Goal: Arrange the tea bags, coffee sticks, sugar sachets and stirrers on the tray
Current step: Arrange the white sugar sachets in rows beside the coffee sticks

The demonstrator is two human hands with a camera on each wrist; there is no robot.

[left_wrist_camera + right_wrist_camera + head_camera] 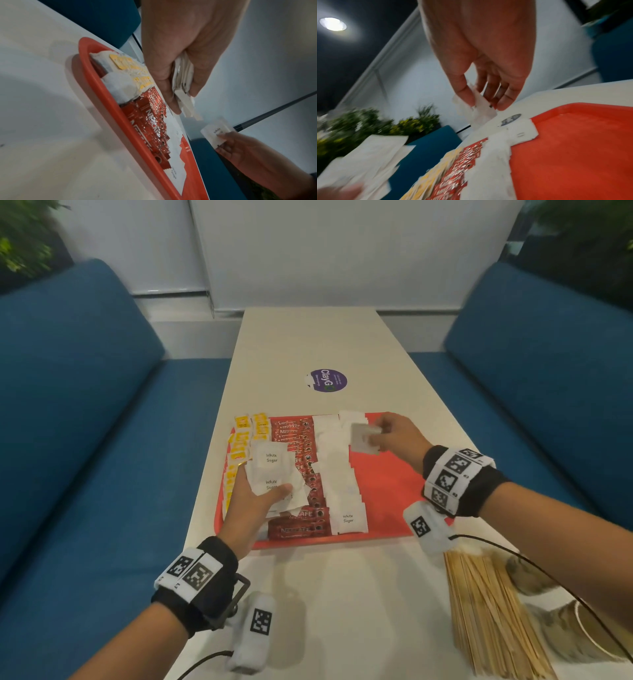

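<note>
A red tray [387,494] lies on the white table. On it run a column of yellow-tagged tea bags [239,440], a column of red coffee sticks [305,467] and a column of white sugar sachets [339,474]. My left hand [255,501] hovers over the tray's left part and grips a stack of white sugar sachets [274,474], also seen as the stack [182,83] in the left wrist view. My right hand [394,436] is above the far end of the sachet column and pinches a single sugar sachet [363,438], the same sachet [481,109] held between thumb and fingers.
A bundle of wooden stirrers [489,614] lies on the table at the near right, beside a paper cup [589,631]. A purple round sticker [327,381] sits further up the table. Blue sofas flank the table on both sides. The tray's right half [573,148] is bare.
</note>
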